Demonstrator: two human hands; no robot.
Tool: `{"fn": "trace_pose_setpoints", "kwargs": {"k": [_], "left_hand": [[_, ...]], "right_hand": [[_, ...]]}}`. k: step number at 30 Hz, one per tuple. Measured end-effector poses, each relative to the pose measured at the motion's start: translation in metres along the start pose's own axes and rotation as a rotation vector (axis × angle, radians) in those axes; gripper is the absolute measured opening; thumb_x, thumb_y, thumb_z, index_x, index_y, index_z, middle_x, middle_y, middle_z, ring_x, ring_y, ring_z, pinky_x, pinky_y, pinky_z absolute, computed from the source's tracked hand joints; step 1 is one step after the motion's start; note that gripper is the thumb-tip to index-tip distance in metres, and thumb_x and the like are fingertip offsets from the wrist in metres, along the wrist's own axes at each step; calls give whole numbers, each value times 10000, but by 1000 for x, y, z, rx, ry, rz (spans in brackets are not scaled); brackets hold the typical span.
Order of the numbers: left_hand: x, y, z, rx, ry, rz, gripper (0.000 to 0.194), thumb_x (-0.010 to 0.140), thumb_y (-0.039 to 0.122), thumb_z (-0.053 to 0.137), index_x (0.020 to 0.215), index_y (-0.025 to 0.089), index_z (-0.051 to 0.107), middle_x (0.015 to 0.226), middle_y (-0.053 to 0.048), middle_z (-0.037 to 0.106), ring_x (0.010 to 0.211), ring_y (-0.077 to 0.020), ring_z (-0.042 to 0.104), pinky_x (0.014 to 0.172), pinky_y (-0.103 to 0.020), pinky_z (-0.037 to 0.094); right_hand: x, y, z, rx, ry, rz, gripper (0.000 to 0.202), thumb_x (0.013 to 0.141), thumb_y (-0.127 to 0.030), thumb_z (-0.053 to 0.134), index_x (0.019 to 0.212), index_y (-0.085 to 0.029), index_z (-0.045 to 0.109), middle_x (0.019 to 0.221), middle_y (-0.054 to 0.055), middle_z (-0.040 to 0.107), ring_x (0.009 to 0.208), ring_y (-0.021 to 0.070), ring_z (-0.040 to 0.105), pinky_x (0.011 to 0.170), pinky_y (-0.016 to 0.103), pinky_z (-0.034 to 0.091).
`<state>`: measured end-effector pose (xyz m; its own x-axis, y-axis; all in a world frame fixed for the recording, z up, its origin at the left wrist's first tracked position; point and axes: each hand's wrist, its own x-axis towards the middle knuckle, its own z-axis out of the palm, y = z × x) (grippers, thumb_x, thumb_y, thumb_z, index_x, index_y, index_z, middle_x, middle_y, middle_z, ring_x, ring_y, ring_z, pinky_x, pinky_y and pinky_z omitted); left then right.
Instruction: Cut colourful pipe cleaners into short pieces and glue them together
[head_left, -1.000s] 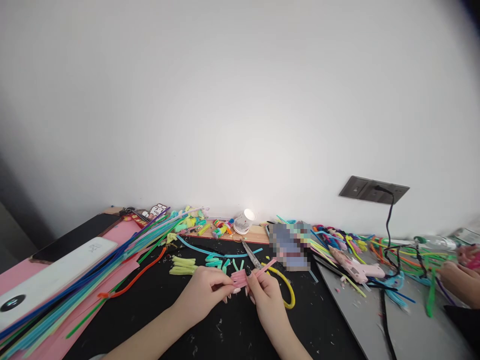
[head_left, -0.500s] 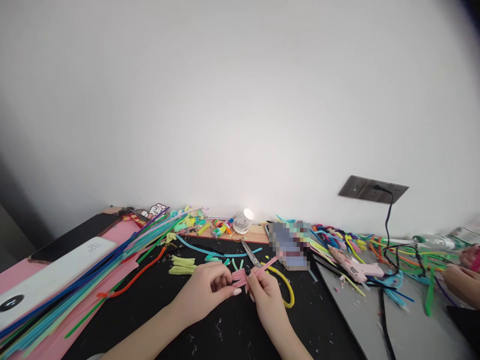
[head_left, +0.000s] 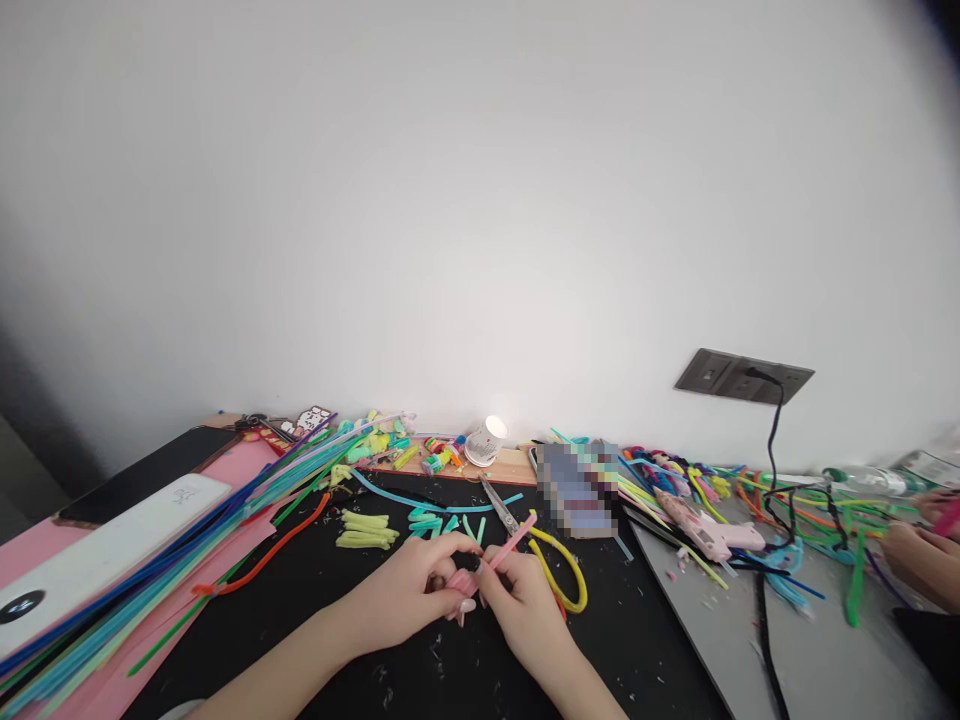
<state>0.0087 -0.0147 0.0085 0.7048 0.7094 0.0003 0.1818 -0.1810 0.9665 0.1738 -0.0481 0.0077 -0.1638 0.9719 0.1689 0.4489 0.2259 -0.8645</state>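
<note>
My left hand and right hand pinch the pink strips over the black mat, fingertips close together, apparently to keep the folds bunched; the scissors lie just beyond, probably for easy reach.

Seemingly fuzzy pink strips.

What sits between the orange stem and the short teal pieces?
In the head view, yellow-green pieces lie on the black surface between the orange stem and teal pieces.
</note>
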Motion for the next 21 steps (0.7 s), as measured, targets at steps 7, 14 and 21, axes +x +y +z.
{"fn": "trace_pose_setpoints", "kwargs": {"k": [7,14,21], "left_hand": [[-4,7,1,258,-26,77,133,848,217,441,749,182,522,651,22,625,596,-117,560,602,-209,396],[-3,7,1,591,99,241,239,825,214,512,596,168,562,736,5,524,732,-133,497,688,-233,360],[-1,3,2,486,103,178,231,814,188,510,606,161,606,698,7,532,624,-102,513,572,-194,378]], "right_hand": [[1,-1,-2,52,11,38,248,803,-180,425,555,-166,432,527,-50,367,502,85,306,474,216,229],[0,-1,1,46,-13,-10,269,828,-227,444,570,-157,470,551,-30,432,516,94,344,489,221,253],[-1,0,3,61,-27,-25,276,837,-264,464,587,-157,511,558,-15,494,513,101,412,492,211,289]]}}
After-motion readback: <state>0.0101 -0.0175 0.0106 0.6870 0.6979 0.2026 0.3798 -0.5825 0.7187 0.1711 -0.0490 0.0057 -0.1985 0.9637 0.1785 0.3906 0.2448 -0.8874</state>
